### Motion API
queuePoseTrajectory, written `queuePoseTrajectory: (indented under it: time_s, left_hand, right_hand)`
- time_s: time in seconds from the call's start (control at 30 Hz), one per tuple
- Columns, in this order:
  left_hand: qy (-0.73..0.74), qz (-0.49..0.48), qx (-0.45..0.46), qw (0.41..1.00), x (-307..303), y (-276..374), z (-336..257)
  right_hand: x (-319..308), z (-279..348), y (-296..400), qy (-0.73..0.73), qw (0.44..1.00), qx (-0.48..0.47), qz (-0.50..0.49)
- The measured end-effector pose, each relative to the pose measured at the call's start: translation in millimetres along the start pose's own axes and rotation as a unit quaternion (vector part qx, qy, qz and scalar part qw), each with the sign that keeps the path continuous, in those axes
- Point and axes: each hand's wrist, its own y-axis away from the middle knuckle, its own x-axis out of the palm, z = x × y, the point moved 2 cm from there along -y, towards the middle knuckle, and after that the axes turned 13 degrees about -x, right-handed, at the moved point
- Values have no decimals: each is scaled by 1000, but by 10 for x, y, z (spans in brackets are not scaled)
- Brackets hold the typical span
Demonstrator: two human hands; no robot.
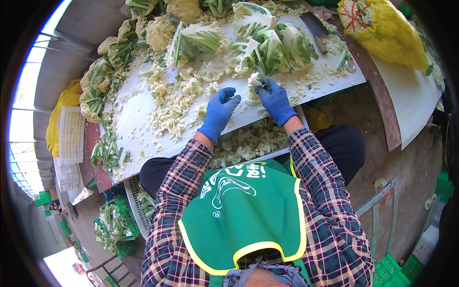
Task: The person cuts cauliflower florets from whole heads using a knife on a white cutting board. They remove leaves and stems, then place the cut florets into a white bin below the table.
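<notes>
My right hand (274,98), in a blue glove, is closed around a small knife (264,74); only part of its blade shows. Against its fingers is a cauliflower floret (253,88), just above the table's near edge. My left hand (219,112), gloved too, is held to the left with fingers curled and apart, nothing in it. Cut florets and crumbs (168,114) lie on the white table (134,104) left of it. Beyond my hands stand cut cauliflower pieces with leaves and pale stems (269,50). A tray of florets (251,141) sits below the table edge.
Whole cauliflower heads (157,34) are heaped at the far left. A cleaver (314,27) with a wooden handle lies at the far right, near a metal ring (350,66). A full yellow mesh bag (391,32) is beyond it. Green crates (123,215) and a metal frame (376,197) stand on the floor.
</notes>
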Motion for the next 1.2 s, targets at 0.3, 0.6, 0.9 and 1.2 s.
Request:
queuePoseTrajectory:
  time_s: [0.3, 0.6, 0.9, 1.2]
  left_hand:
    - [312, 198, -142, 918, -181, 233, 54]
    - [351, 96, -109, 925, -153, 378, 303]
    - [-300, 0, 180, 937, -449, 765, -79]
    - [-590, -320, 183, 719, -900, -935, -569]
  right_hand:
    - [130, 664, 157, -53, 994, -6, 100]
    - [613, 648, 454, 248, 948, -35, 195]
    - [500, 325, 475, 203, 931, 22, 302]
    - [371, 427, 320, 167, 960, 70, 213]
